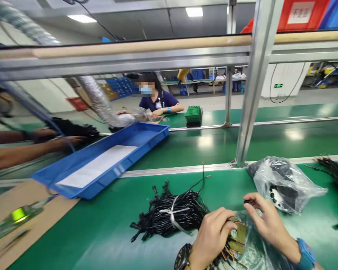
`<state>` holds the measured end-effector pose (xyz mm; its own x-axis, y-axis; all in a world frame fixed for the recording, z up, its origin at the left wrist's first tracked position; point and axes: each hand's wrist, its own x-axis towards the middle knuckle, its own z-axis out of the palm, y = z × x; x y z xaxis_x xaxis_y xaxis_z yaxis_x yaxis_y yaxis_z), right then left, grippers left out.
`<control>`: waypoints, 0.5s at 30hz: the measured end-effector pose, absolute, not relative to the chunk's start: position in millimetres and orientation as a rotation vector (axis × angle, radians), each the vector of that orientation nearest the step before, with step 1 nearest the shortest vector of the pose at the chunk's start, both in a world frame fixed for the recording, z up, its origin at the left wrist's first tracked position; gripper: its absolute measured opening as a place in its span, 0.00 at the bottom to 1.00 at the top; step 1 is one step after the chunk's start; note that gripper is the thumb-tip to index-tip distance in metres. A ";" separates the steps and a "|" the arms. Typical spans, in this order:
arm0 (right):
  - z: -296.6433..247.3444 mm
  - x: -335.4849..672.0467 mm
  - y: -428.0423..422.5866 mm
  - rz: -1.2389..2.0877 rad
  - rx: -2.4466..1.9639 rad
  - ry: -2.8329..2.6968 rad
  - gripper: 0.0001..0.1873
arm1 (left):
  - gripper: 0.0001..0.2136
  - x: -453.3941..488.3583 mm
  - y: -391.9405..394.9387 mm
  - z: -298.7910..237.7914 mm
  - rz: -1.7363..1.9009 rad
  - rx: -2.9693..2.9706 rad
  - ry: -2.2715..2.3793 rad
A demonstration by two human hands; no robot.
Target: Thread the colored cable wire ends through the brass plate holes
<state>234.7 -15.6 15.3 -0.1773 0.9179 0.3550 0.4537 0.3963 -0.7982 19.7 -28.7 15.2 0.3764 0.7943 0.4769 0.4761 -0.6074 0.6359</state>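
Note:
A bundle of black cables (177, 212), tied with a white strap, lies on the green work surface with its connector ends toward the left. My left hand (211, 236) is closed over the bundle's right end, its thumb and fingers pinching among the thin coloured wires (229, 255); the exact grip is partly hidden. Beneath those wire ends is a yellowish flat piece (239, 238) on clear plastic film (255, 243). To the right, my right hand (266, 217) pinches a small black part (246, 201) between thumb and fingertips, apart from the left hand.
A clear bag of black parts (281, 183) lies beyond my right hand. More black cables (335, 172) are at the right edge. A blue tray (101, 187) stands left, near a co-worker's arms (25, 150). A metal post (252, 82) rises ahead; another person (160, 99) sits opposite.

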 end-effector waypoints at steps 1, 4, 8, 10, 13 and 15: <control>16.6 233.8 -15.9 0.790 -1.210 -1.748 0.11 | 0.04 19.3 -27.8 16.8 1.116 2.239 1.088; 19.2 232.9 -17.0 1.104 -1.182 -1.613 0.16 | 0.05 18.9 -27.6 20.8 1.145 2.228 1.053; 22.9 231.6 -19.2 1.320 -1.097 -1.550 0.18 | 0.06 20.0 -29.5 23.3 1.241 2.192 1.064; 24.9 230.0 -20.5 1.372 -1.081 -1.548 0.18 | 0.06 20.5 -29.6 23.2 1.280 2.162 1.067; 27.7 226.9 -22.3 1.428 -1.061 -1.528 0.18 | 0.07 20.6 -29.1 22.3 1.296 2.137 1.066; 29.0 225.1 -23.4 1.448 -1.052 -1.510 0.18 | 0.06 20.2 -28.8 21.9 1.293 2.137 1.068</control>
